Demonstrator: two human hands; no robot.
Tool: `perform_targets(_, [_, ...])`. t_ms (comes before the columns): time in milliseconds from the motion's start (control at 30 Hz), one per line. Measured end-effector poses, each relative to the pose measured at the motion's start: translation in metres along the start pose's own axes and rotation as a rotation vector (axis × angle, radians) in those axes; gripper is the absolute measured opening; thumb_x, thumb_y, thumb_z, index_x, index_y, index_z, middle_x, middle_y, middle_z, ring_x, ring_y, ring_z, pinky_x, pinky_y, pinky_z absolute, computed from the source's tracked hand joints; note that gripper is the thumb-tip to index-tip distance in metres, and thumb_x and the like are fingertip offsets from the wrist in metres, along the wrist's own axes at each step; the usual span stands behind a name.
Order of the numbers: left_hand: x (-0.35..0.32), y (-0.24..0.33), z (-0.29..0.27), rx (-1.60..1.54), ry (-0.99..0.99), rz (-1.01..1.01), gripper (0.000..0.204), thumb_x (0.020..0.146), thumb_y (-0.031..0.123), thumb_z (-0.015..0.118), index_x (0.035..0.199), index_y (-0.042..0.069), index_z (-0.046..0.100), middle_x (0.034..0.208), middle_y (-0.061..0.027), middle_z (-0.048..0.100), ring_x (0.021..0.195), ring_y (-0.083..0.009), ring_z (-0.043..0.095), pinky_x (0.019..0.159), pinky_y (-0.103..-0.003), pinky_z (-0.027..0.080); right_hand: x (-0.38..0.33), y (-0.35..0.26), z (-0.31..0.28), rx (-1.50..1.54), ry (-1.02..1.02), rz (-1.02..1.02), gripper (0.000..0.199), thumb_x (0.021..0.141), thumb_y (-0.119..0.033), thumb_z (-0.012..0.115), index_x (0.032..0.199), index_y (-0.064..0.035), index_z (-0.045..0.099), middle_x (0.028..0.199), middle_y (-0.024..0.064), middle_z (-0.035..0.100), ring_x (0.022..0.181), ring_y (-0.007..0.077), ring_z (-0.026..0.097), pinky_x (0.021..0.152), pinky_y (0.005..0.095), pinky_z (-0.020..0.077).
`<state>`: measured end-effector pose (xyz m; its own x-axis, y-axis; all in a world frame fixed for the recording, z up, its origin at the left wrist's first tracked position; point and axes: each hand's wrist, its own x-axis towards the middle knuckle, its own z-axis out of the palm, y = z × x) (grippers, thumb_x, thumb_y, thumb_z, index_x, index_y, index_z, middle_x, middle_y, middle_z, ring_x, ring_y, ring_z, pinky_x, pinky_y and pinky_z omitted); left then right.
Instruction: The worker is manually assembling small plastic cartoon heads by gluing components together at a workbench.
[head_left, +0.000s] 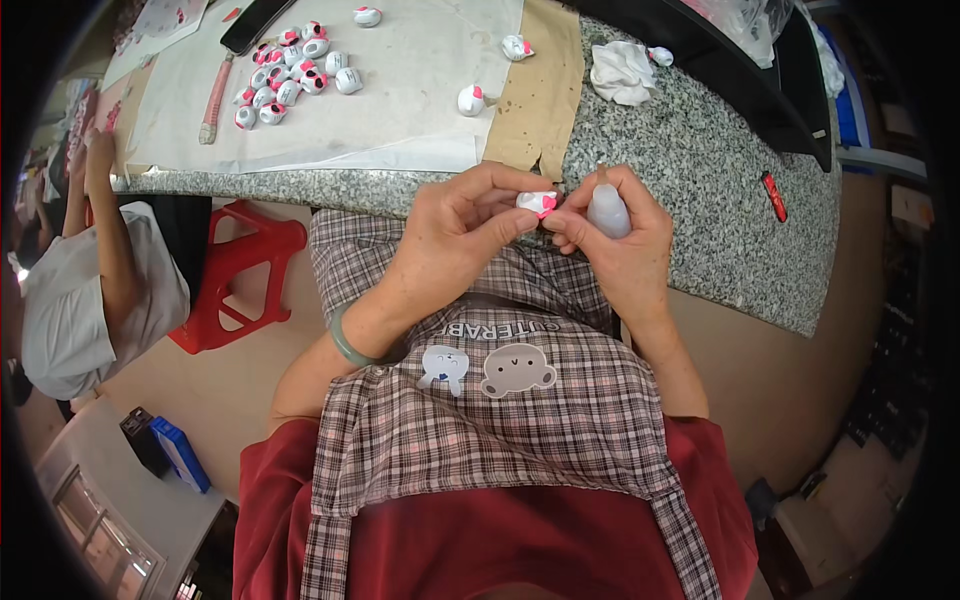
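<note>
My left hand (462,228) pinches a small white figure with a pink part (537,202) between thumb and fingers, just in front of the granite counter's edge (700,180). My right hand (615,235) holds a small translucent squeeze bottle (607,208) in its palm, and its fingertips touch the pink part of the same figure. Both hands meet above my lap, over a checked apron. A green bangle (347,343) sits on my left wrist.
On a pale sheet (400,110) on the counter lie several finished white-and-pink figures in a cluster (285,75), with single ones (471,99) nearer. A crumpled white cloth (622,70) lies at right. A red plastic stool (235,270) and another person (90,270) are at left.
</note>
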<state>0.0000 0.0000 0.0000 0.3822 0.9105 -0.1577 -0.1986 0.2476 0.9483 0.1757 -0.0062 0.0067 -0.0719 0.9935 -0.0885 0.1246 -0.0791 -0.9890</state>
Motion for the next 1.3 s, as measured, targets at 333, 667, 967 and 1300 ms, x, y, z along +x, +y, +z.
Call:
perform_targets(333, [0.002,-0.007,0.001,0.014,-0.016,-0.019,0.024,0.086,-0.002,0.056,0.11,-0.005,0.055,0.101,-0.0109,0.063,0.093,-0.0123,0.059,0.081,-0.024,0.049,0.012,0.001,-0.01,0.105,-0.166,0.14,0.017,0.075,0.0,0.069,0.083,-0.0026,0.054,0.073,0.0021,0.058,0.057,0.0063,0.056,0.049,0.0194,0.0474])
perform_targets(667, [0.002,-0.014,-0.001,0.105,0.024,-0.064,0.024,0.087,0.001,0.055,0.111,-0.005,0.054,0.102,-0.009,0.062,0.089,-0.0101,0.058,0.077,-0.022,0.048,0.016,0.012,-0.006,-0.233,-0.172,-0.101,0.021,0.072,-0.004,0.072,0.084,-0.0017,0.055,0.073,0.0016,0.059,0.056,0.0076,0.056,0.047,0.0203,0.0444])
perform_targets(967, [0.001,-0.018,0.004,0.154,0.096,-0.011,0.022,0.088,0.002,0.054,0.11,-0.003,0.055,0.092,-0.0063,0.064,0.078,-0.0065,0.054,0.072,-0.02,0.046,0.016,0.015,0.002,-0.143,-0.088,-0.131,0.019,0.07,-0.002,0.073,0.082,-0.0002,0.058,0.076,0.0025,0.057,0.054,0.0082,0.054,0.046,0.0207,0.0435])
perform_targets(1300, [0.003,-0.026,0.007,0.194,0.183,0.092,0.015,0.087,-0.001,0.053,0.101,-0.002,0.056,0.076,-0.0059,0.065,0.068,-0.0061,0.057,0.061,-0.02,0.047,0.017,0.014,0.004,-0.088,-0.051,-0.044,0.017,0.069,0.001,0.072,0.08,-0.0001,0.059,0.077,0.0024,0.057,0.054,0.0076,0.055,0.045,0.0204,0.0435])
